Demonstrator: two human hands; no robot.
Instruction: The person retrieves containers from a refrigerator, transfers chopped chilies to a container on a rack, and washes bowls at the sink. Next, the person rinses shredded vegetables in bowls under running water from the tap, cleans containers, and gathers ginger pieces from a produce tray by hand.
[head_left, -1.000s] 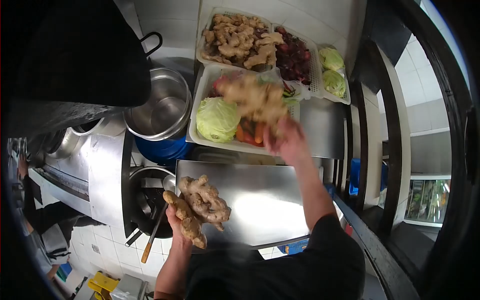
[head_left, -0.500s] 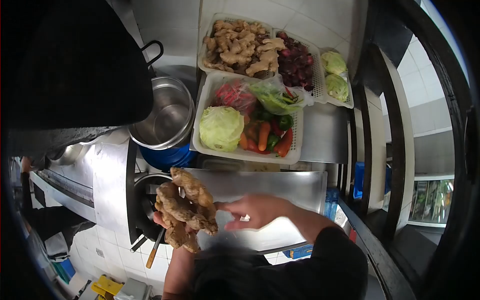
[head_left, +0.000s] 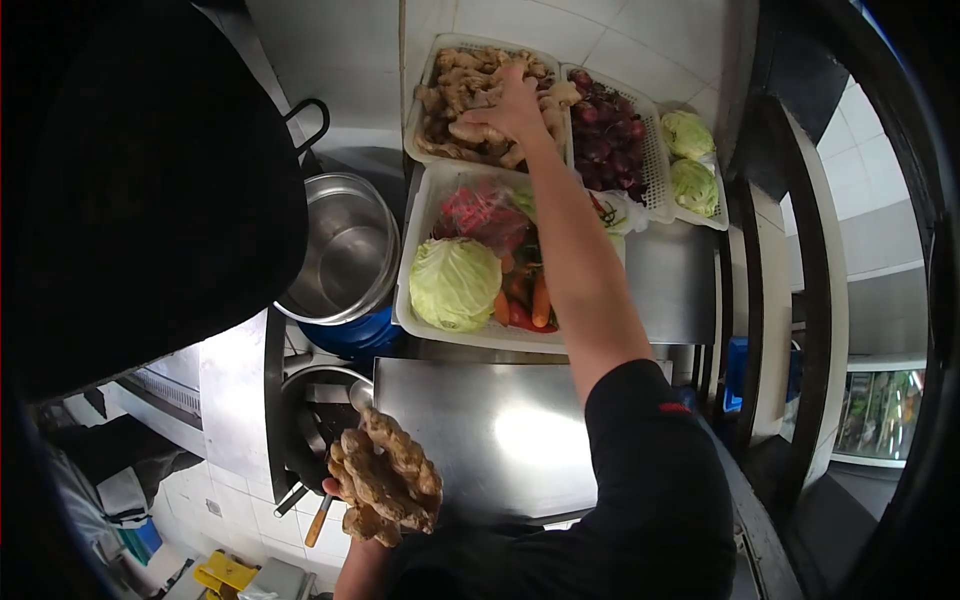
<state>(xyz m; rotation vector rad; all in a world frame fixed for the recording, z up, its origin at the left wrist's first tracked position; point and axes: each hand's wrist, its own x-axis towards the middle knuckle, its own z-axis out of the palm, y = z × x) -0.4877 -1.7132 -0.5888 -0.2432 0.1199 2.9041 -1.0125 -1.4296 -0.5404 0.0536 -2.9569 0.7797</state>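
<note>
A large knobby piece of ginger (head_left: 385, 475) rests in my left hand (head_left: 366, 552), which is mostly hidden beneath it; a fingertip shows at its left side. My right hand (head_left: 513, 106) is stretched far out over the ginger pile (head_left: 468, 85) in the back white basket (head_left: 420, 140). Its fingers are spread and touch the pile, with nothing visibly lifted. A wooden-handled utensil (head_left: 319, 521) sticks out just left of my left hand.
A front basket (head_left: 408, 305) holds a cabbage (head_left: 455, 284), carrots, peppers and bagged vegetables. Red onions (head_left: 607, 135) and two more cabbages (head_left: 694, 187) stand at right. Metal pots (head_left: 345, 240) are at left. A steel worktop (head_left: 470, 410) lies before me; a dark hood-like shape blocks the upper left.
My right hand has gone from beside the held ginger up and away to the back basket. The left hand with its ginger sits a little lower in view.
</note>
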